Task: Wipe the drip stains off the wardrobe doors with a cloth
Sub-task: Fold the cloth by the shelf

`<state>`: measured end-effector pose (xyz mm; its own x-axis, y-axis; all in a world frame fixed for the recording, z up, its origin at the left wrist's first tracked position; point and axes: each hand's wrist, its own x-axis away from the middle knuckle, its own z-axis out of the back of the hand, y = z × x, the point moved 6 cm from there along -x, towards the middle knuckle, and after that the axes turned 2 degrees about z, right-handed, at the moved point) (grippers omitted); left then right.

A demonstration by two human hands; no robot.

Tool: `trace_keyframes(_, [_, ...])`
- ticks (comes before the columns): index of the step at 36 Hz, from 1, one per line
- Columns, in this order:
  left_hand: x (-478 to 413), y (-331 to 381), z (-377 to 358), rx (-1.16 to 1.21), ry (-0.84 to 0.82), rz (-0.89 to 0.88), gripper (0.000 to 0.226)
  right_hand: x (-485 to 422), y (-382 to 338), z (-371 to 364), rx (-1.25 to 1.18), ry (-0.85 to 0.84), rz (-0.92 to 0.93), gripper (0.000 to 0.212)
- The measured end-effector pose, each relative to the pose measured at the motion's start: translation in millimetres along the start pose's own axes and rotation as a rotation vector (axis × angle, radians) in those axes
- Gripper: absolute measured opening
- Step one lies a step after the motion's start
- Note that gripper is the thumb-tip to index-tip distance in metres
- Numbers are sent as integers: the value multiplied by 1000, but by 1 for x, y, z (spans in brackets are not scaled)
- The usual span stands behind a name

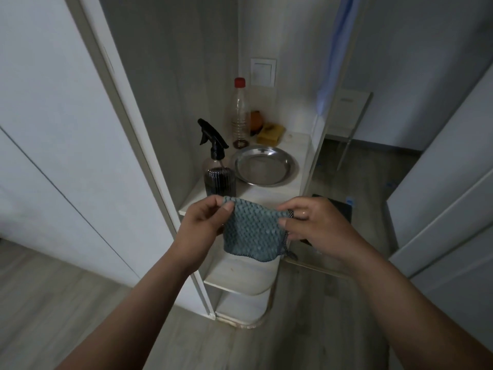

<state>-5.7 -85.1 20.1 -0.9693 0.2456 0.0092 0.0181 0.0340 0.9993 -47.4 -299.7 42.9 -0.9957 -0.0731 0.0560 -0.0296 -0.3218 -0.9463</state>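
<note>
The white wardrobe door (53, 129) fills my left side and a second door panel (440, 198) stands on my right; in this dim light I can make out no drips on either. Between them juts the shelf (269, 194), its front edge just behind the cloth (253, 231). The cloth hangs spread between my hands. My left hand (202, 225) pinches its upper corner between thumb and forefinger, and my right hand (317, 225) has its fingers curled on the far edge. I'd fold it into a flat pad, then stroke downward along each streak. Open floor lies leftward, so I'd swing that way, since pushing forward risks the spray bottle (219, 177) and steel dish (266, 166).
</note>
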Motion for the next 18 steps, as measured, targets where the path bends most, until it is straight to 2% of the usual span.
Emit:
trace_keyframes(3, [2,0,1,90,-16,5,22,3,-4,1,-86,68,39,16])
trace_keyframes(7, [5,-3,1,70,-40,-16,18,2,2,7,101,225,90,14])
trace_keyframes(12, [-3,-15,-6,-110,-52,6,12,-8,26,-2,-210,157,-42,23])
trace_keyframes(15, [-16,-27,-10,-217,-72,69,22,-14,37,-4,-216,182,-64,13])
trace_keyframes(18, [-35,-31,-16,-415,-83,16,26,-22,44,-4,-196,197,-54,16])
